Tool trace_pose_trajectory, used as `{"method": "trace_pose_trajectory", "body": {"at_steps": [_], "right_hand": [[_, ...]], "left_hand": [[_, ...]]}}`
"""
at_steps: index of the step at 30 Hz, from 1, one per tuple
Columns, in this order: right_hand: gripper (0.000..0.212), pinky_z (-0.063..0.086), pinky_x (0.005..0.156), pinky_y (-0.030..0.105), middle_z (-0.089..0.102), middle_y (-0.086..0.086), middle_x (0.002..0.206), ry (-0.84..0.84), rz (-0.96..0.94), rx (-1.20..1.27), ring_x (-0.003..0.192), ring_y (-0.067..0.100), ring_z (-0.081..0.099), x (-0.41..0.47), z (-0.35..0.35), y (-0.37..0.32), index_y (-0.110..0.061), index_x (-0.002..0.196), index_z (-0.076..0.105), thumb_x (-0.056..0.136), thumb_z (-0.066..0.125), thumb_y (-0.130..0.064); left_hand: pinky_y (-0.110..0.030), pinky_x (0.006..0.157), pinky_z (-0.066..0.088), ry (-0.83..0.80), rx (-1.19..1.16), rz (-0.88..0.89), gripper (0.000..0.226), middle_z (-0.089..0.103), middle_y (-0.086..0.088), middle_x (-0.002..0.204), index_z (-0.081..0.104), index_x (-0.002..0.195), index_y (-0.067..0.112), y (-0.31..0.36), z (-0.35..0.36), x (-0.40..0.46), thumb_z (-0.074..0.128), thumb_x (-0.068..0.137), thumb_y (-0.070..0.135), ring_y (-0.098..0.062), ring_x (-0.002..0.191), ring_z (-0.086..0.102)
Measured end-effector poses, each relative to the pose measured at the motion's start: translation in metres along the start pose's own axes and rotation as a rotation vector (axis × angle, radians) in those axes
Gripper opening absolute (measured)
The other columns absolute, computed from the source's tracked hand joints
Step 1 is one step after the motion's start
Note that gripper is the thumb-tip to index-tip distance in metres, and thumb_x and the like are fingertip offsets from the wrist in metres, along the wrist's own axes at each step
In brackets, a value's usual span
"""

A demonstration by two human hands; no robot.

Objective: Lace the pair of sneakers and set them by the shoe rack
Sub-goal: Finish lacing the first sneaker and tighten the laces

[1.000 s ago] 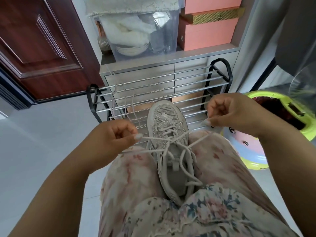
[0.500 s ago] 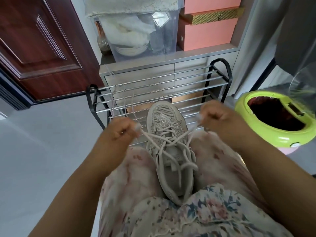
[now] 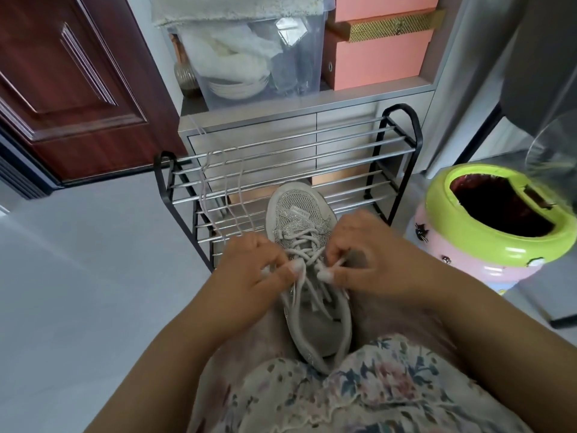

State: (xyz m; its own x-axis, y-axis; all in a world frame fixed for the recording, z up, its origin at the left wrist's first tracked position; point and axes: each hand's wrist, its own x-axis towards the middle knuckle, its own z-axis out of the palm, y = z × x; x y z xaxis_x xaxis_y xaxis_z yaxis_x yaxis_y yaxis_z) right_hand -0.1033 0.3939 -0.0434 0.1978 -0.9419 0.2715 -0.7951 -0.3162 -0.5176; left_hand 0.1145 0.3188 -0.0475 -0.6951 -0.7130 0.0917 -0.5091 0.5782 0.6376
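A grey sneaker with a glittery toe lies wedged between my knees, toe pointing at the black metal shoe rack. Its white lace criss-crosses the eyelets. My left hand pinches a lace strand at the shoe's left side. My right hand pinches the other strand at the right side. Both hands sit close together over the tongue. A second loose white lace hangs over the rack's left bars. No other sneaker is in sight.
Behind the rack stands a grey cabinet holding a clear storage box and pink boxes. A green-rimmed pink bin sits on the floor to the right. A dark red door is at left, with grey floor below it.
Both hands were spread apart, pulling the lace ends outward and taut. They have since come down and inward and now meet over the sneaker's eyelets.
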Motion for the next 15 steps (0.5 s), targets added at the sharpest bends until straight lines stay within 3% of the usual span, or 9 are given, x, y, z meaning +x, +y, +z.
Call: {"method": "trace_pose_trajectory", "body": {"at_steps": [5, 7, 9, 10, 12, 13, 15], "right_hand": [[0.025, 0.034, 0.064, 0.016, 0.045, -0.014, 0.067, 0.006, -0.027, 0.093, 0.067, 0.0, 0.044, 0.009, 0.006, 0.003, -0.039, 0.065, 0.04, 0.086, 0.05, -0.049], [0.025, 0.034, 0.064, 0.013, 0.046, -0.011, 0.068, 0.132, 0.08, 0.107, 0.07, 0.0, 0.046, 0.01, 0.003, 0.002, -0.036, 0.063, 0.042, 0.084, 0.051, -0.046], [0.028, 0.033, 0.061, 0.01, 0.045, -0.008, 0.068, 0.368, 0.227, 0.186, 0.067, -0.002, 0.045, 0.011, -0.008, 0.003, -0.03, 0.062, 0.044, 0.087, 0.057, -0.031], [0.031, 0.034, 0.061, 0.013, 0.045, -0.007, 0.069, 0.5, 0.312, 0.25, 0.064, 0.0, 0.044, 0.012, -0.016, 0.003, -0.026, 0.062, 0.045, 0.089, 0.058, -0.024], [0.031, 0.035, 0.058, 0.02, 0.046, -0.003, 0.067, 0.735, 0.446, 0.419, 0.058, 0.003, 0.041, 0.012, -0.033, 0.005, -0.016, 0.064, 0.048, 0.093, 0.056, -0.025], [0.031, 0.036, 0.055, 0.018, 0.046, -0.002, 0.066, 0.798, 0.478, 0.494, 0.055, 0.002, 0.041, 0.012, -0.04, 0.006, -0.012, 0.067, 0.05, 0.094, 0.055, -0.026], [0.029, 0.035, 0.052, 0.013, 0.048, -0.001, 0.066, 0.747, 0.483, 0.513, 0.052, -0.001, 0.041, 0.012, -0.046, 0.004, -0.013, 0.066, 0.051, 0.093, 0.057, -0.024]], "left_hand": [[-0.018, 0.07, 0.037, 0.081, -0.151, 0.054, 0.025, 0.048, 0.011, 0.077, 0.056, 0.068, 0.04, 0.008, 0.001, 0.002, 0.044, 0.087, 0.051, -0.003, 0.08, 0.048], [-0.015, 0.062, 0.044, 0.189, -0.281, -0.038, 0.03, 0.048, 0.006, 0.073, 0.056, 0.067, 0.027, 0.015, -0.006, 0.001, 0.05, 0.093, 0.041, 0.001, 0.066, 0.047], [-0.008, 0.055, 0.04, 0.345, -0.434, -0.189, 0.032, 0.049, 0.003, 0.068, 0.055, 0.069, 0.017, 0.016, -0.015, 0.002, 0.05, 0.096, 0.033, 0.002, 0.054, 0.042], [-0.011, 0.06, 0.041, 0.414, -0.508, -0.228, 0.031, 0.052, 0.002, 0.069, 0.058, 0.07, 0.018, 0.013, -0.02, 0.004, 0.052, 0.095, 0.036, 0.0, 0.057, 0.045], [-0.031, 0.076, 0.043, 0.491, -0.67, -0.249, 0.029, 0.057, 0.0, 0.074, 0.062, 0.07, 0.024, 0.007, -0.031, 0.007, 0.054, 0.089, 0.043, -0.015, 0.073, 0.051], [-0.038, 0.078, 0.041, 0.501, -0.729, -0.253, 0.028, 0.058, -0.001, 0.074, 0.062, 0.068, 0.025, 0.006, -0.034, 0.007, 0.053, 0.087, 0.044, -0.021, 0.077, 0.05], [-0.038, 0.079, 0.04, 0.459, -0.711, -0.266, 0.028, 0.06, 0.001, 0.071, 0.063, 0.064, 0.023, 0.005, -0.034, 0.009, 0.053, 0.086, 0.037, -0.018, 0.076, 0.052]]}}
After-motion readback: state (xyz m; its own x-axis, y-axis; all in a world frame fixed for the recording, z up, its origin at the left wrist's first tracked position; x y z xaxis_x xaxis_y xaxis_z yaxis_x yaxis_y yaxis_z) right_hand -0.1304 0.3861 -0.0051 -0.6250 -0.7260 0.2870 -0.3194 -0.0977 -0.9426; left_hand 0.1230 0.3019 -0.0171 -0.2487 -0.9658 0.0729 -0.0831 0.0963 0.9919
